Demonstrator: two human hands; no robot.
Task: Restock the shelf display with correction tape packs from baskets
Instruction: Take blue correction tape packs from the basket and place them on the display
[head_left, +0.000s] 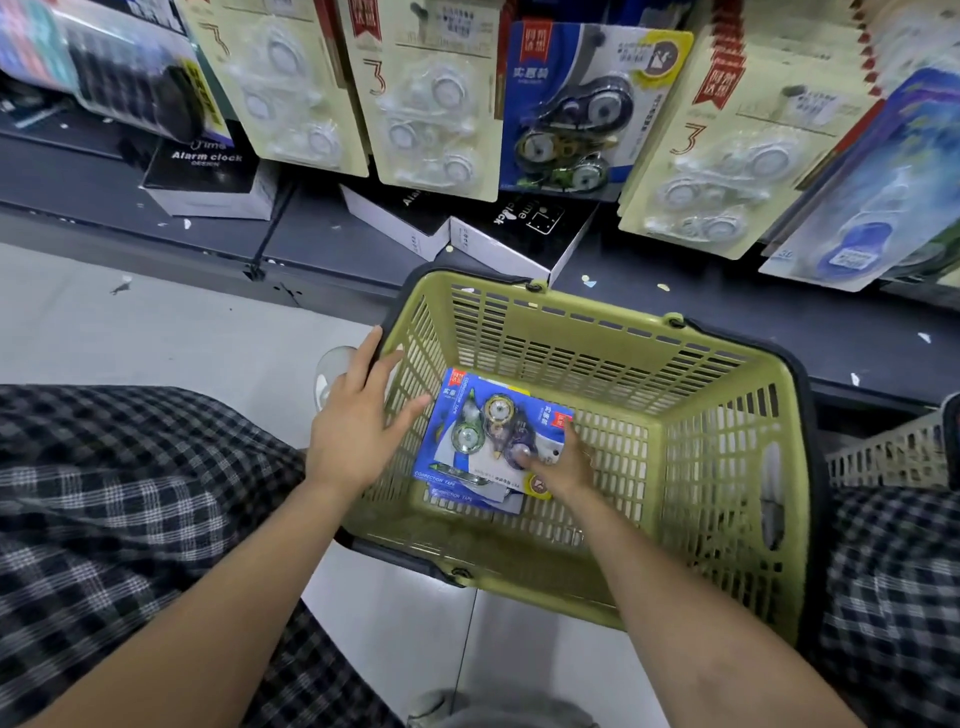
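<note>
Right hand (558, 460) pinching glossy blue blister pack (485, 431) in slatted plastic basket (587, 332) — left hand (358, 421) splayed, empty

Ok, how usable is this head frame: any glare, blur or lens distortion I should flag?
Head view: strong wide-angle bending at the edges, so the hanging packs splay outward; glare on their clear blisters washes out detail; the top left corner is smeared; the centre is sharp, with the blue pack in the green basket and both hands readable.

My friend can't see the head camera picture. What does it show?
A right hand grips blue correction tape packs inside a green basket, while the left hand hovers open beside them. More packs hang on the shelf display above.
</note>
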